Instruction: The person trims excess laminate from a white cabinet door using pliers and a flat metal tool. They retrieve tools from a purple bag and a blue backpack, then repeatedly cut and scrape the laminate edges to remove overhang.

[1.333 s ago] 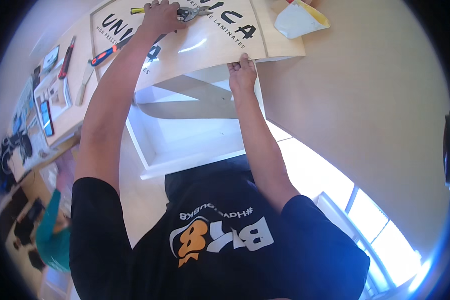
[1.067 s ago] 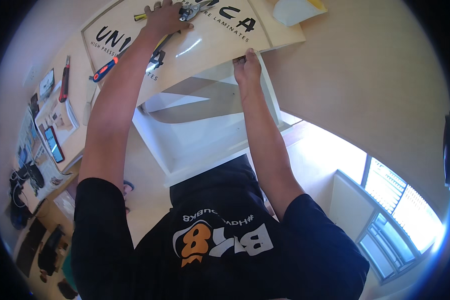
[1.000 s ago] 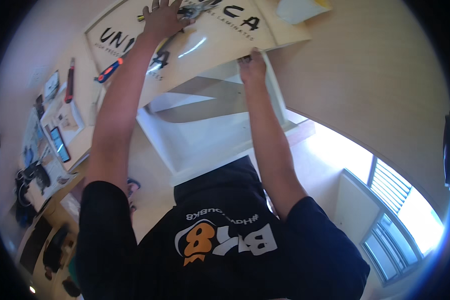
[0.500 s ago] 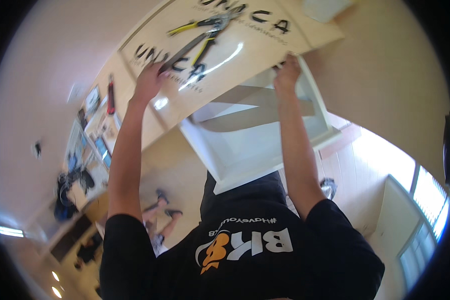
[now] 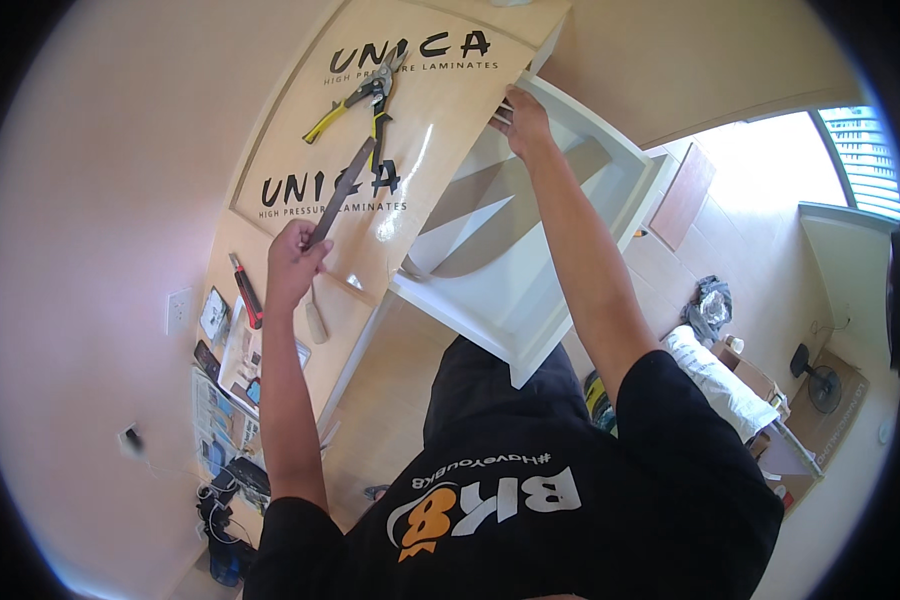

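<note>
My left hand point(image 5: 295, 262) is closed around the lower end of a dark flat metal strip point(image 5: 342, 190) that looks like a file. The strip slants over the wooden tabletop point(image 5: 448, 125), its far end by the handles of yellow-and-black tin snips point(image 5: 379, 88). An open white drawer point(image 5: 460, 312) juts out below the tabletop, just in front of my body. My right hand point(image 5: 528, 122) reaches over it, fingers curled at the tabletop's edge near the drawer's far corner; what they grip, if anything, is hidden.
Left of my left hand lie a red utility knife point(image 5: 247, 292) and a pale-handled tool point(image 5: 315, 322). Phones, papers and cables crowd the table's left end. On the floor at right are a brown board point(image 5: 682, 195), a plastic bag point(image 5: 710, 305), a white roll point(image 5: 715, 375) and a fan point(image 5: 823, 388).
The view has turned and sharpened, with more of the floor at right showing. My left hand still holds the dark strip, and my right hand stays at the drawer's far corner.
</note>
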